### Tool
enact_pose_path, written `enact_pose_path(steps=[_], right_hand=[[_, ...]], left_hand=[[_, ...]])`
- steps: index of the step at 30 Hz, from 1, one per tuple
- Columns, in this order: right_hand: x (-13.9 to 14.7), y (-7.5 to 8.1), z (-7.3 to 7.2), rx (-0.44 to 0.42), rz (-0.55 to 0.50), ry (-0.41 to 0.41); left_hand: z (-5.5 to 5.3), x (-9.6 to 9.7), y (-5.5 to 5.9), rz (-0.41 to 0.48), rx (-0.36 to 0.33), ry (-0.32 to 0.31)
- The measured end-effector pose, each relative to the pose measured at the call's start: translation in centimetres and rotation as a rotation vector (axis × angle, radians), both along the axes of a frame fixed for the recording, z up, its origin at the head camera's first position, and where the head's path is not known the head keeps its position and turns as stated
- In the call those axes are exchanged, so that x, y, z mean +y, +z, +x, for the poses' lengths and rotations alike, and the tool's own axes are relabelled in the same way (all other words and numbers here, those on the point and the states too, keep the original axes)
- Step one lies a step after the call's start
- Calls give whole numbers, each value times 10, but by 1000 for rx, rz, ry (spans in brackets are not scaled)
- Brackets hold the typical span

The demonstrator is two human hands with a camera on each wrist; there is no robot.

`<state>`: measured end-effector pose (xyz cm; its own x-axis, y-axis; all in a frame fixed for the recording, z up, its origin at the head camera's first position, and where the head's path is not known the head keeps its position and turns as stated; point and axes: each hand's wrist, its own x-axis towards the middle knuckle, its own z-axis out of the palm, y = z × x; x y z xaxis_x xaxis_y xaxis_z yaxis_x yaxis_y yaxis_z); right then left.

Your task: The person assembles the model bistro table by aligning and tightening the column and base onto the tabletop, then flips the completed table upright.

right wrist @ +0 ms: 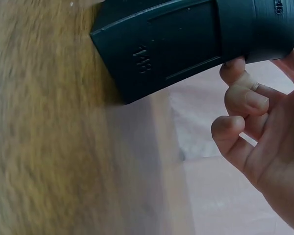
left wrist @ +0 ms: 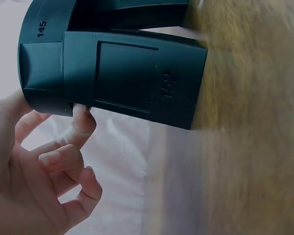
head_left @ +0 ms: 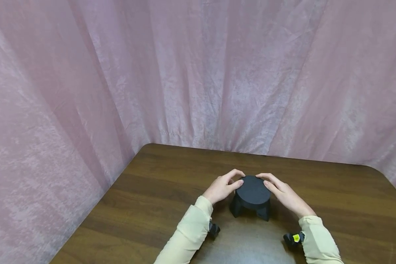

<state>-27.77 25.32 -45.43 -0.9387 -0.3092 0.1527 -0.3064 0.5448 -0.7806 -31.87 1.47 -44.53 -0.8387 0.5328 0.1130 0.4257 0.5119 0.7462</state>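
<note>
A small black round stand [head_left: 253,190] with a flat disc top and thick legs is on the wooden table. My left hand [head_left: 222,187] grips its top rim from the left, thumb on the upper edge and fingers around the far side. From the right, my right hand [head_left: 283,194] holds the same rim in a matching way. In the left wrist view, one leg [left wrist: 132,78] bears the raised number 152, and a fingertip is tucked under the rim. The right wrist view has another leg [right wrist: 157,54] marked 148, its foot at the tabletop; the other fingers curl loosely below the rim.
The brown wooden table [head_left: 145,209] has rounded far corners. Pink velvety curtains [head_left: 198,73] hang behind it and along its left side. Dark wrist devices [head_left: 213,230] are worn under both pale sleeves [head_left: 191,227].
</note>
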Motion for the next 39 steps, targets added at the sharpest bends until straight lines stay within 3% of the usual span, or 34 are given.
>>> enact_pose_path(steps=[7,14,19,28,32,39], right_hand=[[-1,-1,1,-28,-26,6],[0,5,-5,-2,23,-31],[4,6,-6,-24,22,-59],[6,-6,-7,-48,-6,-57],[5,-12,-5,-69,-21,-66],[3,-12,-3,-92,-44,-55]], left_hand=[[4,2,-4,36,-17,39],[1,3,1,49,-39,59],[-3,10,0,98,-64,39],[-6,14,-16,238,-175,28],[-7,12,-23,281,-209,-6],[-7,7,-26,301,-200,-32]])
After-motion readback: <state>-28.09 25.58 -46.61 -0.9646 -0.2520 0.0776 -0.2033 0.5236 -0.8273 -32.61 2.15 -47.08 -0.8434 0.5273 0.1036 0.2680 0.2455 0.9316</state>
